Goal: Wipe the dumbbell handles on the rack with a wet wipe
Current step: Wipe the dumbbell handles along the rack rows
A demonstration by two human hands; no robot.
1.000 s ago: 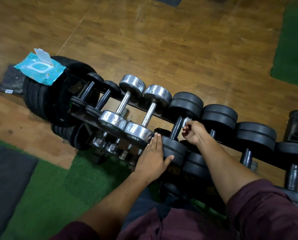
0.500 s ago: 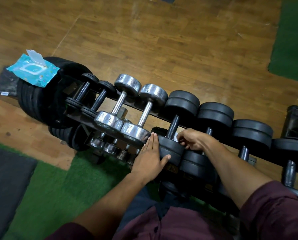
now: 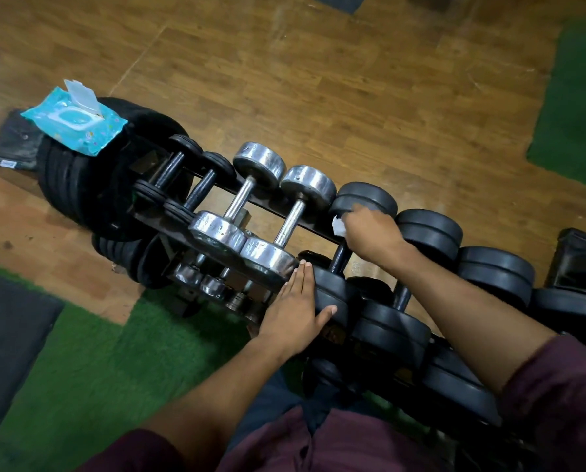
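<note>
Your right hand (image 3: pixel 370 229) clutched the wet wipe (image 3: pixel 338 227) at the black dumbbell's handle (image 3: pixel 340 257), your flat left hand (image 3: pixel 295 311) steadying its near head (image 3: pixel 330 296); full-length strokes would serve best.

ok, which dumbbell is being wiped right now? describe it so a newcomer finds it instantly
Start at the rack running diagonally over the wooden floor; on its top row two chrome dumbbells sit side by side. The black dumbbell immediately right of them is the one. Unlike its neighbours, the right hand grips its handle with a white wipe and the left hand rests flat on its near head.
</note>
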